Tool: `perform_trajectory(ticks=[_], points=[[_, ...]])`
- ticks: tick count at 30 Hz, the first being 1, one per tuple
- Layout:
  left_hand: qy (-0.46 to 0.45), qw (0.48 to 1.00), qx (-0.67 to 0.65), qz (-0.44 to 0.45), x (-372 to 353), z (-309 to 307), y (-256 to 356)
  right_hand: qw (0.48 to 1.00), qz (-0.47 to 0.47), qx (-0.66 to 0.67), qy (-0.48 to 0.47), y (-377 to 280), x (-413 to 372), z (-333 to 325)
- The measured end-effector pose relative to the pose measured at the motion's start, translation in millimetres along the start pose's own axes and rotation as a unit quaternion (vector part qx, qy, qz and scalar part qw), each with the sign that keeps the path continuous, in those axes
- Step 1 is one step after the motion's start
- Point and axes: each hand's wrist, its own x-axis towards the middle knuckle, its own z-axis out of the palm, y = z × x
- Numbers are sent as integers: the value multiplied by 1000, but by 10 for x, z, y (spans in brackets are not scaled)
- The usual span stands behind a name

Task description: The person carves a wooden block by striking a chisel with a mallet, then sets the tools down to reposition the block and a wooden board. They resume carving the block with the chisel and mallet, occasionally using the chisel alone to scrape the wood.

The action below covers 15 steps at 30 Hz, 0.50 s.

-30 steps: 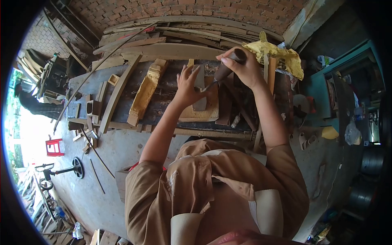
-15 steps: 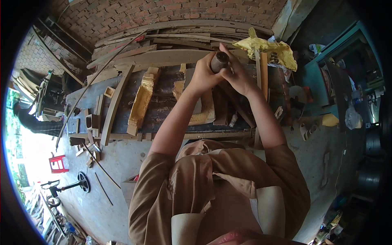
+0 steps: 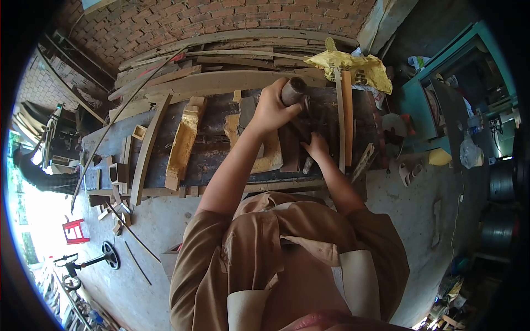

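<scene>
My left hand (image 3: 271,110) is wrapped around a dark round wooden piece (image 3: 293,91), its blunt end facing up toward me. Lower and to the right, my right hand (image 3: 317,147) is at the dark wooden lengths on the bench, thumb toward the left and fingers curled; what they close on I cannot make out. A short pale stick (image 3: 308,165) lies just below that hand. Left of the hands, on the bench (image 3: 215,149), is a hollowed yellowish piece of wood (image 3: 182,138). Another yellowish slab (image 3: 269,156) is partly hidden behind my left forearm.
Long boards (image 3: 221,80) are stacked along the brick wall (image 3: 248,19). Upright strips (image 3: 346,118) and a yellow sack (image 3: 353,69) are at the right. A curved board (image 3: 150,151) and small offcuts lie left. A red stool (image 3: 75,231) stands on the floor.
My right hand has left the round wooden piece and moved down to the bench. My left hand still holds the piece. The view has shifted slightly.
</scene>
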Motion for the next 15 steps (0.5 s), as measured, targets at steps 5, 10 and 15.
perform_trajectory(ticks=[5, 10, 15], points=[[-5, 1000, 20, 12, -5, 41, -1, 986, -73, -19, 150, 7, -17, -24], [-21, 999, 25, 8, 10, 86, -18, 960, 49, 259, -89, -72, 33, -1013], [-17, 998, 50, -29, 27, 125, 18, 860, -118, 479, 130, -139, -157, -2020]])
